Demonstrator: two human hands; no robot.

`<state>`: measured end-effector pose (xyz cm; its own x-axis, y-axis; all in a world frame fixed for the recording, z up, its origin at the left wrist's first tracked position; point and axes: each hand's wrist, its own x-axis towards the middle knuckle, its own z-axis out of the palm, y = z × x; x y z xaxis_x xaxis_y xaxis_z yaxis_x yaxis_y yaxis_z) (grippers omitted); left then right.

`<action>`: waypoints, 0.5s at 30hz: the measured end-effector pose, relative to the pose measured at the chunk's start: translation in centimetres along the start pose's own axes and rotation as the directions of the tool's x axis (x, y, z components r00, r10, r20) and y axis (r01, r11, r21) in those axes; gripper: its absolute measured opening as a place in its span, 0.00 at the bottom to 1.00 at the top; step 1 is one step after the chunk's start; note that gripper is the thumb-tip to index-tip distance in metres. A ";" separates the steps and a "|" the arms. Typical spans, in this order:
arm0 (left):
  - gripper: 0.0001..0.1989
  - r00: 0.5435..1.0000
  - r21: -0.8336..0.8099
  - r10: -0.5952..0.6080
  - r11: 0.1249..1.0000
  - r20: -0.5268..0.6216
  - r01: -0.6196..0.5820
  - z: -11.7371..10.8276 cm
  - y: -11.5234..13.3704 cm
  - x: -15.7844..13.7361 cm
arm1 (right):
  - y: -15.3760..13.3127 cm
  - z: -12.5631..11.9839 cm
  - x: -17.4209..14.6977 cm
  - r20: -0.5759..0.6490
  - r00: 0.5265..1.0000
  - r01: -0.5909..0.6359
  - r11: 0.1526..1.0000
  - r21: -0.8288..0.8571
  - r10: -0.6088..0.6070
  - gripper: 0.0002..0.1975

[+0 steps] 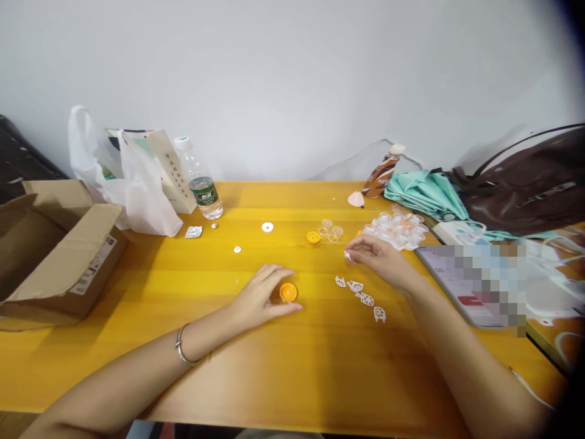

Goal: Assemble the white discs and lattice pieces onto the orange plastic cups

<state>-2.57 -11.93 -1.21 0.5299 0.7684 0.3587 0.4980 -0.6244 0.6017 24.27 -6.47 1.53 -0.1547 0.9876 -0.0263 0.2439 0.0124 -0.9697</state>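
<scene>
A yellow-brown wooden counter [338,378] stands against a plain pale wall [274,91]. The principal object, a small orange disc [287,292], is round and bright, with a pale spot at its centre and an apparently clear rim about its lower edge. It lies on the counter within the curve of the left hand [258,297], between the thumb and the fingers, which are spread apart around it; whether the skin touches the rim cannot be told. The right hand [382,262], to the right and farther back, pinches a small white piece [348,255] between thumb and fingertips; the piece's shape is largely hidden. Below this hand, four white openwork pieces [367,299] form a slanting row, and a second orange disc [313,238] lies beside several clear rings [336,231].
</scene>
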 end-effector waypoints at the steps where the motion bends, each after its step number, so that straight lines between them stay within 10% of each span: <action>1: 0.24 0.999 -0.025 0.007 1.000 -0.040 -0.008 0.0 0.2 0.0 | -0.3 1.3 -0.3 -0.013 1.000 0.004 0.990 0.143 -0.002 0.07; 7: 0.16 0.979 -0.230 -0.043 0.973 -0.198 -0.004 0.7 0.5 -0.2 | -0.5 8.9 -2.9 0.215 0.973 -0.192 0.799 0.570 0.080 0.11; 15: 0.08 0.955 -0.369 -0.220 0.920 -0.200 0.134 0.9 1.2 -0.1 | 0.3 11.1 -3.9 0.180 0.976 -0.209 0.762 0.613 0.123 0.10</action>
<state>-1.44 -12.81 -1.14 0.2589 0.8990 0.3532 0.2760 -0.4193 0.8649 14.30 -12.01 -1.31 -0.2932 0.9372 -0.1890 -0.3688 -0.2933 -0.8820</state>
